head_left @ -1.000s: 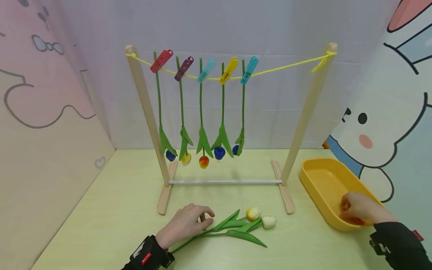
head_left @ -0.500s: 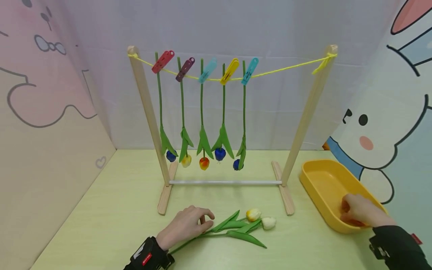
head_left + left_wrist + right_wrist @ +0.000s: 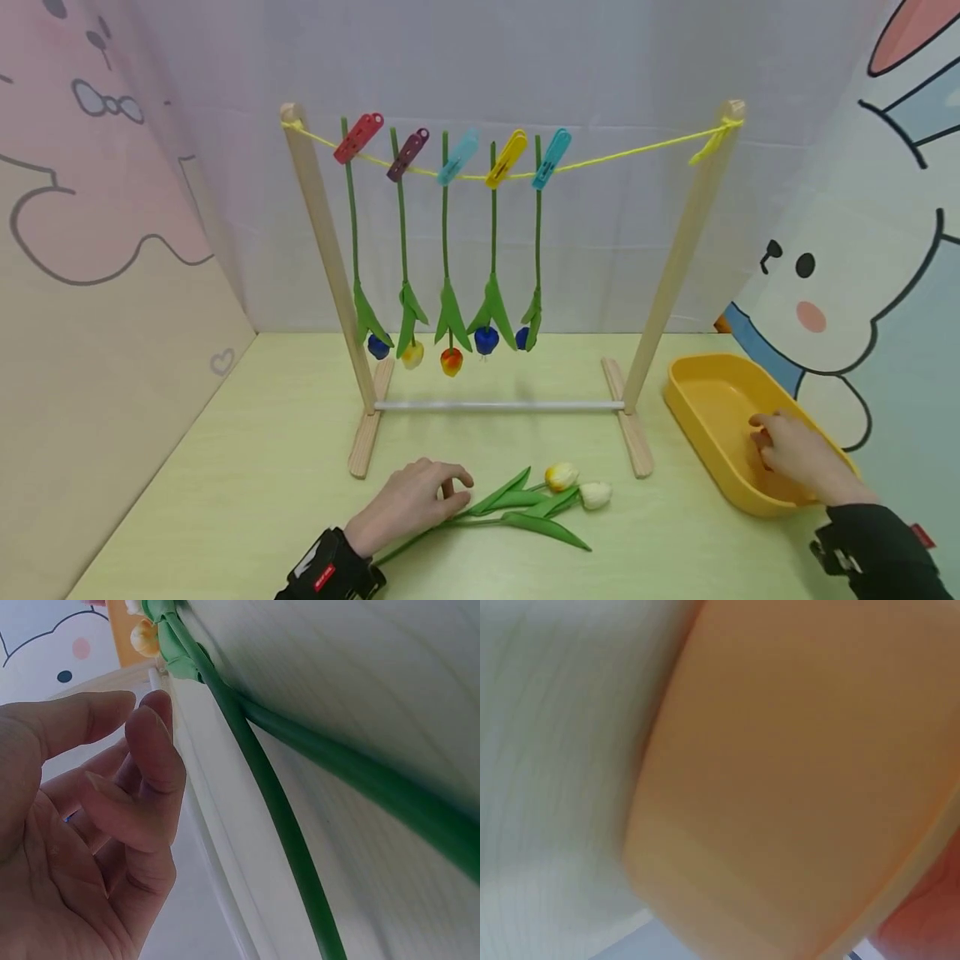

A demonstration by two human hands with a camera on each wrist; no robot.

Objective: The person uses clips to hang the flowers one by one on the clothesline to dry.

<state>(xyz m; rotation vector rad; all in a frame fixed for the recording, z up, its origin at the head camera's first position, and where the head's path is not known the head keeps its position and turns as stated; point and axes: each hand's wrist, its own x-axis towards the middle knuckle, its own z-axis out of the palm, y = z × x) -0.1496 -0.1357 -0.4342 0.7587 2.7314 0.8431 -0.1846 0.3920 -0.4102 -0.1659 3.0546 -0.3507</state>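
In the head view, my left hand is held with loosely bent fingers over the stems of two artificial tulips, nothing in its grasp. One bloom is yellow and white, the other white. The left wrist view shows the bent fingers beside two green stems, apart from them. My right hand reaches into a yellow plastic tray, fingers bent downward. The tray's wall hides most of that hand in the right wrist view; I cannot tell whether it holds anything.
A wooden stand carries a yellow string. Several tulips hang upside down from it by clothespins, among them a red one and a yellow one. A white rod joins the stand's feet.
My right hand has lifted slightly within the tray and its fingers have spread a little. The rightmost hanging tulip has swung. My left hand stays in place.
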